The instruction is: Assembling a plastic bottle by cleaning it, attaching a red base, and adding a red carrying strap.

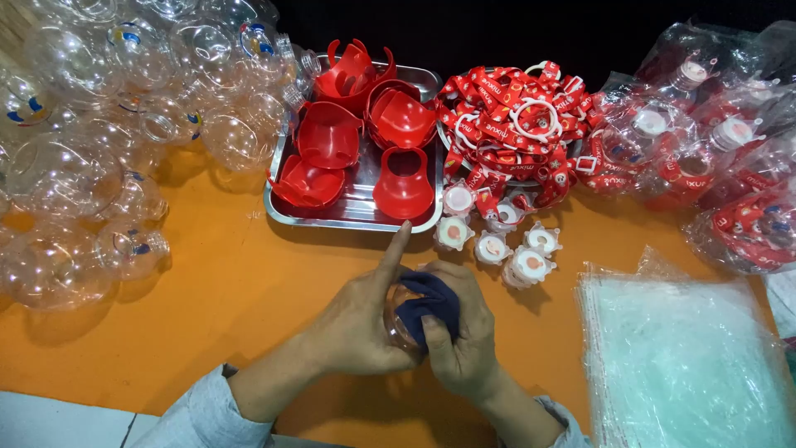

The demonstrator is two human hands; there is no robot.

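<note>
Two hands rub a small clear bottle with a dark cloth on an orange table.

A heap of round clear plastic bottles (99, 124) fills the far left, with bare orange table (207, 315) open near it. The left hand (365, 319) grips the small clear plastic bottle (400, 319), one finger sticking up. The right hand (460, 336) presses the dark blue cloth (431, 303) on it. Far behind sits a shiny metal tray (352, 214) of red plastic cups (403, 184). See-through bags (672, 357) lie right.

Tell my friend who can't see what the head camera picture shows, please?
Two hands hold a clear plastic bottle over an orange table; the left hand grips it, the right hand presses a dark blue cloth into it. Behind sit a metal tray of red plastic cups, red straps and more clear bottles.
</note>
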